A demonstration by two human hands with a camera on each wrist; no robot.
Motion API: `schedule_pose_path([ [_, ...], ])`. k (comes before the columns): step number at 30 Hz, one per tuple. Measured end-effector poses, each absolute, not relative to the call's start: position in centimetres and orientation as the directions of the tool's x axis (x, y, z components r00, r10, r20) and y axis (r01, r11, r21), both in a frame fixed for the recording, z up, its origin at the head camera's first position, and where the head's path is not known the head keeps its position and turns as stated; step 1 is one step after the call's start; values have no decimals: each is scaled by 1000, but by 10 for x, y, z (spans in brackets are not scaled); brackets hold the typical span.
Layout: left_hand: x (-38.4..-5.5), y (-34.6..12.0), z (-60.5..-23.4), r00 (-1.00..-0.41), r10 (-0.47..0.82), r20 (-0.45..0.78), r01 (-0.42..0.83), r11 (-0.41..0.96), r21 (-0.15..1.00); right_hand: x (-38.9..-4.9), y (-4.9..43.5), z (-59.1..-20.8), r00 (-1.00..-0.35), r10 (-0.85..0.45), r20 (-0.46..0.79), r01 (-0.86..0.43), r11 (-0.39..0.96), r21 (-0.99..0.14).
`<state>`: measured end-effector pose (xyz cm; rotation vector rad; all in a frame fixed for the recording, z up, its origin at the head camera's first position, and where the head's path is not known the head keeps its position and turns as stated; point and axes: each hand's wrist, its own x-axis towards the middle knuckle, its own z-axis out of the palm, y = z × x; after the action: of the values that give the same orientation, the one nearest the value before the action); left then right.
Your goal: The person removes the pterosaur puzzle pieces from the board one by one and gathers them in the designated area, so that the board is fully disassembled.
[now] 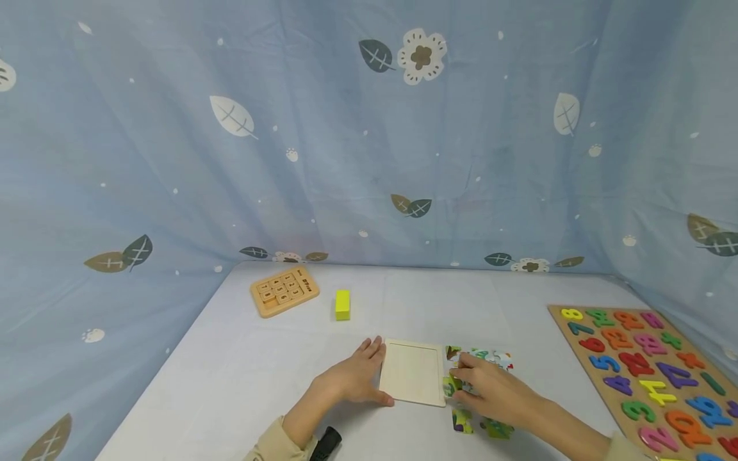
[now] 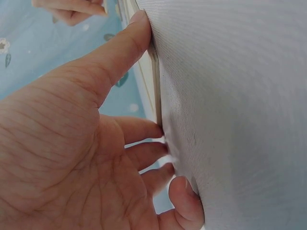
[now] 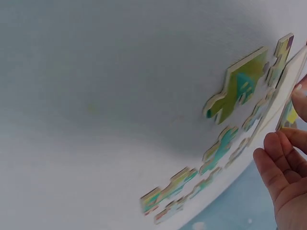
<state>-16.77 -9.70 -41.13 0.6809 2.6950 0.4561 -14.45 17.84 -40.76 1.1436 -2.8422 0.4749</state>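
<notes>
A square wooden puzzle board (image 1: 412, 372) with a raised rim lies flat, its tray bare. My left hand (image 1: 359, 378) rests at its left edge, thumb and fingers spread; in the left wrist view the thumb (image 2: 127, 48) touches the board's edge (image 2: 156, 88). Just past the right edge, my right hand (image 1: 496, 392) pinches a green jigsaw piece (image 1: 451, 386) between thumb and fingers. In the right wrist view that piece (image 3: 289, 115) is partly hidden by the fingers. Several loose jigsaw pieces (image 1: 461, 420) lie around and under the right hand, such as a large green one (image 3: 242, 84).
A number board (image 1: 628, 365) with coloured numerals lies at the right. Farther back on the left are a wooden number slide puzzle (image 1: 284, 291) and a yellow block (image 1: 343, 305). A black object (image 1: 326, 443) lies beside the left forearm. A patterned blue curtain (image 1: 334, 128) surrounds the table.
</notes>
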Motion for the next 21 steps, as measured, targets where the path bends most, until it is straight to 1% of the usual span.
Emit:
schedule_pose_path([
  [8,-168,-97,-412,-833,503,-230,404,837,369,-139,188,-405,-770,-630,101,-629,723,-286],
  [15,-169,-97,-411,-826,513,-232,411,831,375,-135,199,-406,-757,-639,133,-650,718,-249],
  [21,-170,-98,-412,-829,508,-235,406,835,372,-133,207,-407,-747,-652,130,-661,707,-253],
])
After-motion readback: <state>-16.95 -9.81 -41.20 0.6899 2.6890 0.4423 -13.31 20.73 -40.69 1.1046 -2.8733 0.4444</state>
